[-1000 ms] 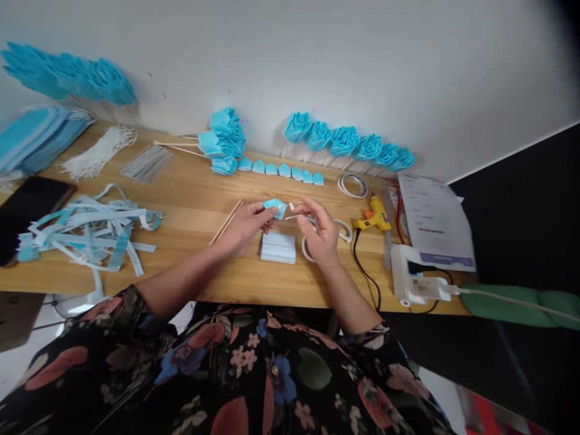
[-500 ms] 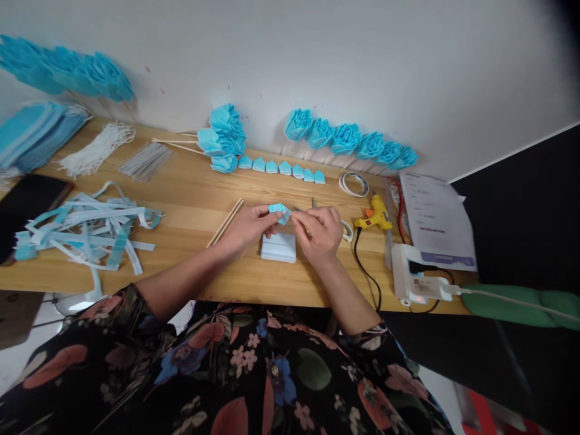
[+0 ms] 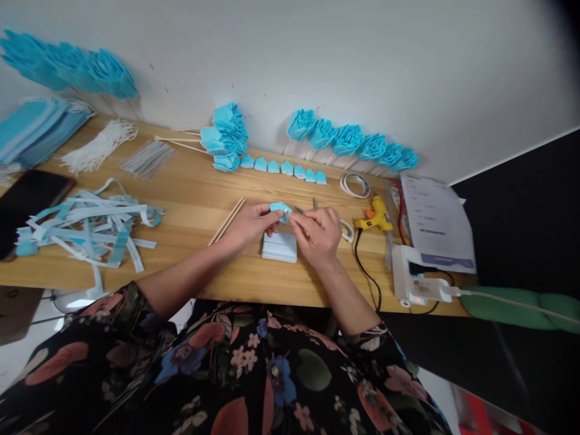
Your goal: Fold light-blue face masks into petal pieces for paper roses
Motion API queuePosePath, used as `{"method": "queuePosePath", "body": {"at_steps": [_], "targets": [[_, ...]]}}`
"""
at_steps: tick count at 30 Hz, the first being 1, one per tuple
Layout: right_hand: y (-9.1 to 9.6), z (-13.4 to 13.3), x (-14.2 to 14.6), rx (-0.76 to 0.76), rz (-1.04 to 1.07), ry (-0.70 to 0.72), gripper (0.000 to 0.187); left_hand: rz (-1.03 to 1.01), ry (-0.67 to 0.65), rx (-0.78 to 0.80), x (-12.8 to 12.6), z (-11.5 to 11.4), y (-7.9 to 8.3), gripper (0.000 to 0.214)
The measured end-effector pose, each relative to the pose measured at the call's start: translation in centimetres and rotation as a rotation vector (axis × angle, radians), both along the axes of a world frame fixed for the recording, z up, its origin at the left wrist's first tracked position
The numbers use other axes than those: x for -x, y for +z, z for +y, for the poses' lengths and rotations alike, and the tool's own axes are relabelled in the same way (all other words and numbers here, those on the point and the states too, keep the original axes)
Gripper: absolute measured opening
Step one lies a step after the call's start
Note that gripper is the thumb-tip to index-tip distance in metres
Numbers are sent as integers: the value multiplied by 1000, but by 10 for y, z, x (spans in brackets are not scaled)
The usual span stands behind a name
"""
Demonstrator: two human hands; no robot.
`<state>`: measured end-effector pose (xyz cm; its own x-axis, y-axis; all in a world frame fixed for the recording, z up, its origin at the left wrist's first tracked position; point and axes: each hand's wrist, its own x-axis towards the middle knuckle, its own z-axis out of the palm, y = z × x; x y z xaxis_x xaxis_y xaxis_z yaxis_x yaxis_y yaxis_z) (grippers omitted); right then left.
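Observation:
My left hand (image 3: 254,222) pinches a small folded blue fabric piece (image 3: 280,211) between thumb and fingers. My right hand (image 3: 319,231) is closed in a pinch at that piece's right edge; whatever lies between its fingertips is too small to name. Just below both hands is a stack of pale folded fabric (image 3: 280,248). Scissors (image 3: 348,232) lie partly hidden behind my right hand, with a handle loop and a blade tip showing. Two wooden sticks (image 3: 226,221) rest beside my left hand. Farther back runs a row of similar folded blue pieces (image 3: 286,168).
Blue fabric flowers (image 3: 348,140) on sticks lean along the wall. At right are a tape roll (image 3: 354,185), a yellow glue gun (image 3: 375,216) with its cord, and a white power strip (image 3: 405,275). Cut strips (image 3: 90,226) and a phone (image 3: 36,196) lie at left.
The view has shifted very slightly. Both hands stay at the blue piece, and my right fingertips have moved a little along its right edge.

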<state>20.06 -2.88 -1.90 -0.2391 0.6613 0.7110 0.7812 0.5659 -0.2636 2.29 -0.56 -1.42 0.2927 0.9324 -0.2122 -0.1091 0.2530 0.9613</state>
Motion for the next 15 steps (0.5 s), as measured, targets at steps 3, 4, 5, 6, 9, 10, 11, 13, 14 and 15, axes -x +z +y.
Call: {"method": "queuePosePath", "body": {"at_steps": [3, 4, 5, 6, 9, 10, 11, 13, 14, 15], "targets": [[0, 0, 1, 12, -3, 9, 13, 2, -1, -4, 1, 0, 0, 17], [-1, 0, 1, -3, -8, 13, 12, 2, -2, -5, 1, 0, 0, 17], [-1, 1, 1, -20, -18, 15, 12, 1, -4, -5, 1, 0, 0, 17], [-2, 1, 1, -33, -31, 14, 12, 0, -7, -5, 1, 0, -1, 17], [-4, 2, 1, -39, -72, 2, 13, -26, -11, 5, 1, 1, -2, 16], [-4, 2, 1, -25, -79, -1, 13, -40, -11, 10, 1, 1, -2, 16], [-4, 2, 1, -5, -79, 2, 13, -53, -8, 16, 1, 2, -3, 16], [-3, 1, 1, 40, -57, 29, 13, -70, -4, 27, 1, 3, -4, 16], [-2, 1, 0, 62, -33, 49, 14, -71, -3, 28, 2, 3, -4, 17], [-1, 1, 0, 78, 5, 69, 15, -67, -2, 28, 2, 4, -4, 17]]}}
